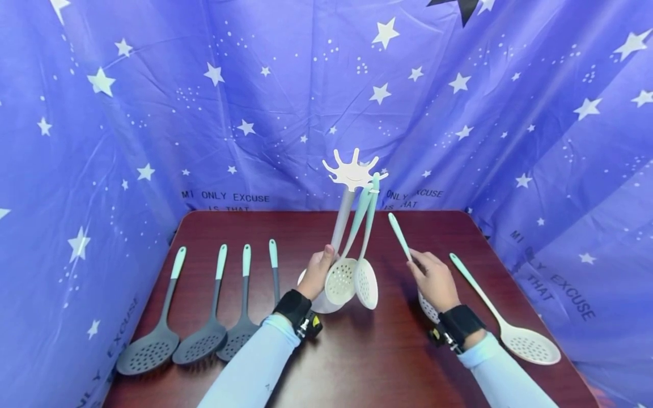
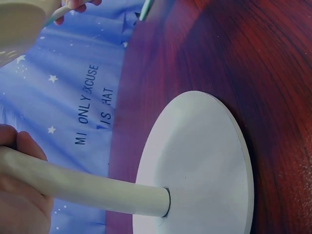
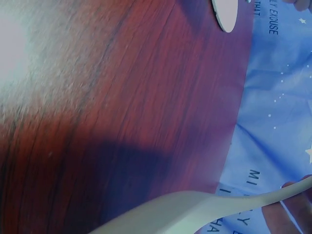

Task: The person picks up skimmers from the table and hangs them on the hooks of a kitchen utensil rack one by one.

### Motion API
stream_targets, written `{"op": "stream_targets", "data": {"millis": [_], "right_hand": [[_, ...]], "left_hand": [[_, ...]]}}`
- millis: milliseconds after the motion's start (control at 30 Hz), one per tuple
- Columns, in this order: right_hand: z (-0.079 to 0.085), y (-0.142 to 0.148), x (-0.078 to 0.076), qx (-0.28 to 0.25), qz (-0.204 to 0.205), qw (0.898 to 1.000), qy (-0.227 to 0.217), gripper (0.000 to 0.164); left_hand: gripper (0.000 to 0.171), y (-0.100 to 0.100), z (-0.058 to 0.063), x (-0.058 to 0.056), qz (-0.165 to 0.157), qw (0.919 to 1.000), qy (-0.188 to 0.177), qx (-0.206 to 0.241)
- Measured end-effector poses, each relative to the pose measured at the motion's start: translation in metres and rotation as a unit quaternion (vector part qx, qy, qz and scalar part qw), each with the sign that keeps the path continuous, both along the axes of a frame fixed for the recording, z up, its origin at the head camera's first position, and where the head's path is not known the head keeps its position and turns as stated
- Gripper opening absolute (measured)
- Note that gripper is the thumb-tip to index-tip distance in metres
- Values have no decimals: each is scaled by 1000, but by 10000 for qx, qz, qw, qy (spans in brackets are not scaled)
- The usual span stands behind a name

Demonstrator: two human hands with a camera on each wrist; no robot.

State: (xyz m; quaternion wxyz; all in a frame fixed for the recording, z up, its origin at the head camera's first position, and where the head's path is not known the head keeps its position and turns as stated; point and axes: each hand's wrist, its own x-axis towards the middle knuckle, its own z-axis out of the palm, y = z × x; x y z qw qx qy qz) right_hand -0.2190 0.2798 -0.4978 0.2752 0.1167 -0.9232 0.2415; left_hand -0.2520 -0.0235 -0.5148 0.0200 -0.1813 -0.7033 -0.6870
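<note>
My left hand (image 1: 316, 275) grips the pale post (image 2: 97, 190) of a white utensil stand (image 1: 352, 173), whose top spreads into curved hooks. In the left wrist view its round base (image 2: 200, 146) is at the table surface. From the hooks hang two cream skimmers with mint handles, one skimmer (image 1: 340, 280) beside my left hand and another skimmer (image 1: 367, 283) to its right. My right hand (image 1: 436, 280) holds a third cream skimmer (image 1: 399, 232) by its handle, mint end up and away from me; its perforated head is mostly hidden behind the hand and wrist.
On the dark red table (image 1: 357, 362), several grey slotted utensils with mint handles lie at left, such as a grey skimmer (image 1: 149, 350); my left arm partly covers some. A cream slotted spoon (image 1: 528, 344) lies at right. A blue star-patterned curtain (image 1: 285, 102) surrounds the table.
</note>
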Motion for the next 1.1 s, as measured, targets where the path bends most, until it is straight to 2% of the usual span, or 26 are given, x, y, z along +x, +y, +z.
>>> {"op": "stream_targets", "data": {"millis": [200, 467, 733, 1000, 1100], "right_hand": [[3, -9, 0, -219, 22, 9995, 229, 36], [8, -27, 2, -681, 372, 9955, 550, 36], [21, -41, 3, -844, 460, 9936, 591, 35], [39, -54, -1, -1166, 631, 9879, 799, 33], [46, -58, -3, -1300, 667, 9856, 846, 33]], "left_hand": [[85, -2, 0, 0, -47, 10000, -35, -7], [87, -3, 7, 4, -13, 9999, -58, -110], [89, -2, 8, 7, 6, 9999, 49, -109], [80, -7, 39, 26, -95, 9999, 136, 36], [80, -6, 42, 27, -93, 9998, 135, 73]]}}
